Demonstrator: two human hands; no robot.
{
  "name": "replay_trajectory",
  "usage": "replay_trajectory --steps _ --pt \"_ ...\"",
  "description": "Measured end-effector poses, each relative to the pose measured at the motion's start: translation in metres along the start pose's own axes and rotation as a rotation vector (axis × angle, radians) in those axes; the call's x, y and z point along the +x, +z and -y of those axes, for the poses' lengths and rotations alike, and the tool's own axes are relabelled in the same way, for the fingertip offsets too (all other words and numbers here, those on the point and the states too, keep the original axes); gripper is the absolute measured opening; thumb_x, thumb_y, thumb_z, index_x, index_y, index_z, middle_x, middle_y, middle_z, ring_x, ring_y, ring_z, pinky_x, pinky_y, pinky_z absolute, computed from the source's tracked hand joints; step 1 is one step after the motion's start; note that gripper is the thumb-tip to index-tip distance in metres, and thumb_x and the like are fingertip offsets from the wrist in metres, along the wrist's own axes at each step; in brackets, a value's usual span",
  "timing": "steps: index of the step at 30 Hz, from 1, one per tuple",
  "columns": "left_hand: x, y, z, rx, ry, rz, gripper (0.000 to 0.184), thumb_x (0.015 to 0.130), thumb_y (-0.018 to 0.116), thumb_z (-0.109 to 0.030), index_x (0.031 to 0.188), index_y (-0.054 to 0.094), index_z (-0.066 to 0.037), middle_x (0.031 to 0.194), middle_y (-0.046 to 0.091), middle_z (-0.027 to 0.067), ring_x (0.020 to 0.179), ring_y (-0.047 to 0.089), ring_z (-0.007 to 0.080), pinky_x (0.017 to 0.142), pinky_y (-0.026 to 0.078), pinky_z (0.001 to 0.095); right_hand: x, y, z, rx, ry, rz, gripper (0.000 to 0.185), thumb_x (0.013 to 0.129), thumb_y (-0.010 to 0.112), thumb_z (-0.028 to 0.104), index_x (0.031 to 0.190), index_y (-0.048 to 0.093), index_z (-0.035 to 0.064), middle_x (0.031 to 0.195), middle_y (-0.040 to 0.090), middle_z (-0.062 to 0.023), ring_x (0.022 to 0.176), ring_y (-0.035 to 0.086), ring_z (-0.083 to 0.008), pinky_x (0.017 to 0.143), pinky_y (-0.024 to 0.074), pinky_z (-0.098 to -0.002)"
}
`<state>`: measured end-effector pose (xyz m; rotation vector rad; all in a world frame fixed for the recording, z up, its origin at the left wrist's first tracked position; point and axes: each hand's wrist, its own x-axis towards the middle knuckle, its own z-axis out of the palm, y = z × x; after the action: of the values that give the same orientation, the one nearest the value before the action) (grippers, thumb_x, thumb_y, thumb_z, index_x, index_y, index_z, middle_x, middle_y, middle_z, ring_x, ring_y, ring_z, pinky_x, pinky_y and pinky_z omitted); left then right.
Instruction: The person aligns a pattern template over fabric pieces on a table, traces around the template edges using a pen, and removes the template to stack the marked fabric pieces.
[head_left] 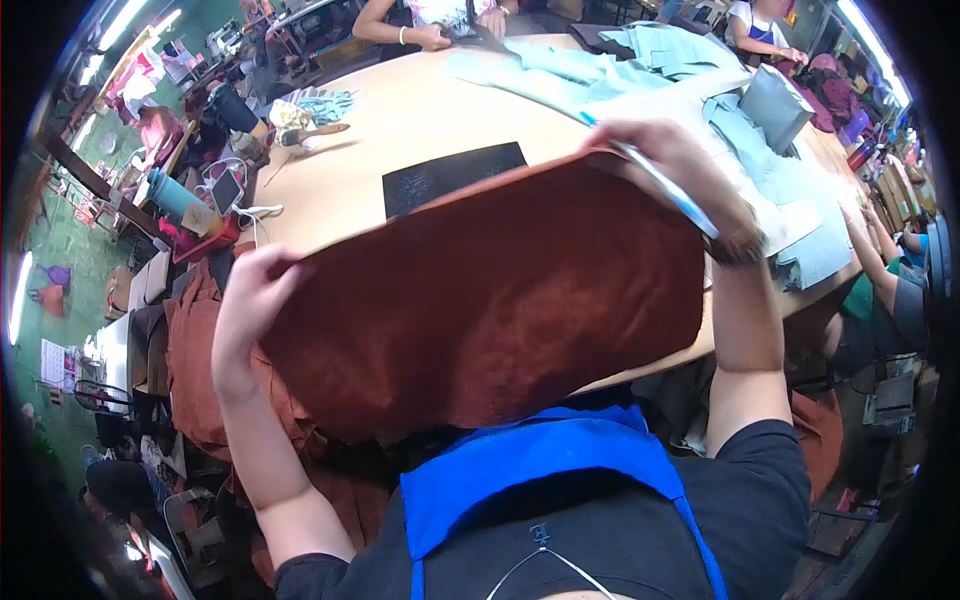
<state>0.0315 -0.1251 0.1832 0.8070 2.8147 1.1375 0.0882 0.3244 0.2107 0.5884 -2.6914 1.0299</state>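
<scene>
A large reddish-brown piece of leather [500, 290] hangs tilted between my hands, above the near side of the table. My left hand [262, 285] is closed on its upper left corner, thumb and fingers pinching the edge. At its upper right corner, my right hand [670, 165] is closed on the edge. A white and blue pen [665, 185] lies along the back of that hand, apparently held with the leather. Behind the upper edge a black sheet [455, 178] lies on the table [400, 110], partly hidden by the leather.
Light-blue material pieces [640, 65] spread over the far and right side. A brush [315, 133], a phone [226, 190] with a white cable and a blue tumbler [175, 195] stand at the left. More brown leather [200, 370] is heaped lower left. Other people work around the table.
</scene>
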Motion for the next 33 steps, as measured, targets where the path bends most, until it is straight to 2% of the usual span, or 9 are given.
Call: replay_trajectory --steps 3,6,8,9,10,12,14,23,33 --pt "0.086 0.02 0.057 0.169 -0.17 0.173 0.02 0.088 0.064 -0.016 0.101 0.069 -0.001 0.08 0.068 0.0018 0.071 0.058 0.0078 0.066 0.047 0.0253 0.053 0.012 -0.049 -0.2 0.172 0.029 0.017 0.088 0.06 0.008 0.102 0.07 0.0076 0.084 0.069 -0.0076 0.083 0.065 -0.0162 0.076 0.0512 -0.032" --pt "0.153 0.036 0.059 -0.016 -0.227 -0.126 0.021 0.089 0.056 -0.011 0.102 0.071 -0.004 0.081 0.068 0.0026 0.069 0.058 0.0057 0.064 0.046 0.0249 0.111 0.014 -0.115 -0.412 -0.011 -0.326 0.021 0.088 0.06 0.006 0.105 0.07 0.0101 0.082 0.07 -0.009 0.077 0.067 -0.0198 0.07 0.0529 -0.0326" --pt "0.186 0.025 0.051 0.078 0.144 -0.489 0.021 0.09 0.055 -0.007 0.103 0.071 -0.006 0.084 0.068 0.0012 0.076 0.059 0.004 0.067 0.046 0.0227 0.128 -0.007 -0.099 -0.195 -0.22 -0.658 0.022 0.091 0.055 0.003 0.105 0.07 0.0097 0.087 0.072 -0.0078 0.082 0.069 -0.0174 0.073 0.0547 -0.031" --pt "0.204 0.019 0.05 -0.126 0.254 -0.635 0.024 0.091 0.054 -0.005 0.107 0.071 -0.007 0.087 0.07 0.0013 0.078 0.059 0.0049 0.07 0.048 0.023 0.13 -0.021 -0.082 -0.033 -0.033 -0.644 0.024 0.094 0.051 0.0 0.105 0.07 0.007 0.094 0.073 -0.0062 0.092 0.069 -0.0139 0.081 0.054 -0.0285" --pt "0.205 0.015 0.023 -0.117 0.382 -0.809 0.028 0.09 0.053 0.0 0.111 0.07 -0.007 0.093 0.072 0.0025 0.079 0.06 0.0072 0.074 0.049 0.0234 0.137 -0.03 -0.09 -0.037 -0.347 -0.774 0.02 0.096 0.054 0.0 0.109 0.069 0.0047 0.1 0.072 -0.0052 0.095 0.066 -0.0101 0.084 0.0517 -0.0257" --pt "0.19 0.008 -0.005 -0.198 0.501 -0.891 0.027 0.091 0.054 0.004 0.112 0.07 -0.005 0.105 0.072 0.0064 0.095 0.066 0.0102 0.082 0.051 0.0248 0.109 -0.025 -0.025 -0.045 -0.347 -0.97 0.03 0.104 0.042 0.018 0.1 0.065 -0.0014 0.081 0.066 -0.0041 0.074 0.062 -0.0122 0.066 0.0506 -0.0262" --pt "0.164 0.02 -0.017 -0.199 0.615 -0.926 0.024 0.093 0.058 0.0 0.114 0.068 -0.005 0.109 0.071 0.0075 0.1 0.066 0.0126 0.084 0.052 0.0271 0.094 -0.038 -0.063 0.061 -0.411 -0.838 0.019 0.093 0.06 0.009 0.109 0.07 0.0088 0.089 0.074 -0.008 0.079 0.069 -0.0151 0.072 0.0537 -0.0269" --pt "0.021 0.167 0.084 0.002 0.279 -0.398 0.026 0.079 0.058 0.008 0.098 0.069 -0.005 0.101 0.069 0.0086 0.09 0.064 0.0248 0.08 0.052 0.0368 -0.07 0.098 -0.139 -0.057 -0.031 -0.472 0.023 0.081 0.064 -0.008 0.099 0.068 0.0035 0.106 0.071 -0.0185 0.091 0.071 -0.0284 0.078 0.0562 -0.034" --pt "-0.098 0.189 0.046 0.246 0.169 -0.11 0.018 0.076 0.07 -0.004 0.093 0.071 -0.01 0.094 0.067 0.0042 0.085 0.061 0.0255 0.074 0.048 0.0384 -0.171 0.117 -0.087 -0.272 0.069 -0.151 0.023 0.068 0.071 -0.004 0.087 0.066 0.0058 0.098 0.072 -0.0092 0.093 0.067 -0.0277 0.081 0.0534 -0.0386"
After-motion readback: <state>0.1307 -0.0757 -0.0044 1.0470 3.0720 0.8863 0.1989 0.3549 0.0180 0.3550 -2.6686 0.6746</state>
